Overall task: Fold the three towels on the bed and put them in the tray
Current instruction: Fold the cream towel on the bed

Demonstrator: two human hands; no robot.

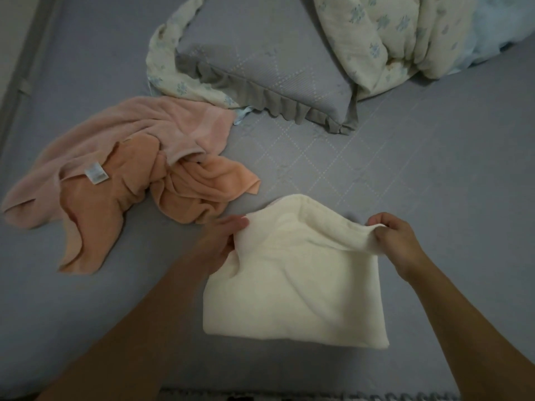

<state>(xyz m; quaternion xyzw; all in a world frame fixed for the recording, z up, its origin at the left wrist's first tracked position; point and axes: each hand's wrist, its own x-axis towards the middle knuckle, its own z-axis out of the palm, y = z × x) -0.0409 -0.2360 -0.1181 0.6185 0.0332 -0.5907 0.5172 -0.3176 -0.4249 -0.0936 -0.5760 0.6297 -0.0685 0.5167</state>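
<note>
A cream towel lies partly folded on the grey bed near the front edge. My left hand pinches its upper left corner and my right hand pinches its upper right corner, lifting the top edge off the bed. To the left lie a crumpled pink towel with a white label and an orange towel tangled under it. No tray is in view.
A grey pillow with a ruffled edge lies at the back centre. A cream floral quilt is bunched at the back right, one strip of it curling round the pillow. The grey quilted bedsheet stretches to the right.
</note>
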